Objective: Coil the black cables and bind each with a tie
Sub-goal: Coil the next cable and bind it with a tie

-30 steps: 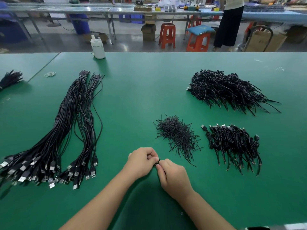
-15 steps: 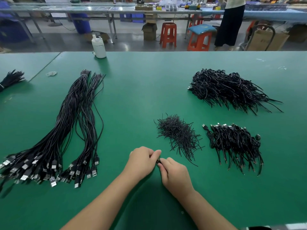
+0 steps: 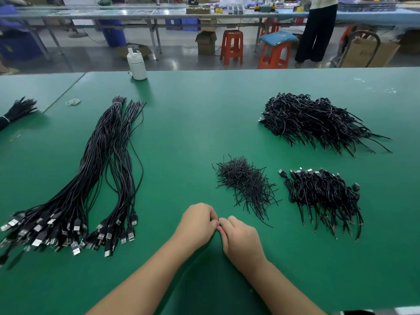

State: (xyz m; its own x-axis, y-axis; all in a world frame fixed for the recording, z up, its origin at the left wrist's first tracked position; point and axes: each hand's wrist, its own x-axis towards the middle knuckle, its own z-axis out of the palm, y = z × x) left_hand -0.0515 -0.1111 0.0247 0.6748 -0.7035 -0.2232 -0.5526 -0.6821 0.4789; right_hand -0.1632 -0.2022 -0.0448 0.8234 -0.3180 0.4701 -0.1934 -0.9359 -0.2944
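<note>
My left hand (image 3: 197, 220) and my right hand (image 3: 241, 238) meet fingertip to fingertip low over the green table (image 3: 193, 123), near its front edge. Both pinch a small black tie (image 3: 217, 218), of which only a sliver shows; anything else in my fists is hidden. A long bundle of straight black USB cables (image 3: 100, 169) lies to the left. Just beyond my right hand is a pile of short black ties (image 3: 245, 183). Coiled cables (image 3: 322, 194) lie to its right, and a larger heap of coiled cables (image 3: 313, 121) lies farther back.
A white bottle (image 3: 136, 64) stands at the table's far edge. A rubber band (image 3: 73, 101) and another black bundle (image 3: 18, 110) lie far left. Beyond the table are orange stools (image 3: 230, 45), benches and a standing person (image 3: 318, 30).
My hands have stayed at the same spot. The fingertips have closed tighter together, and the black tie end that stuck up between them is now almost covered.
</note>
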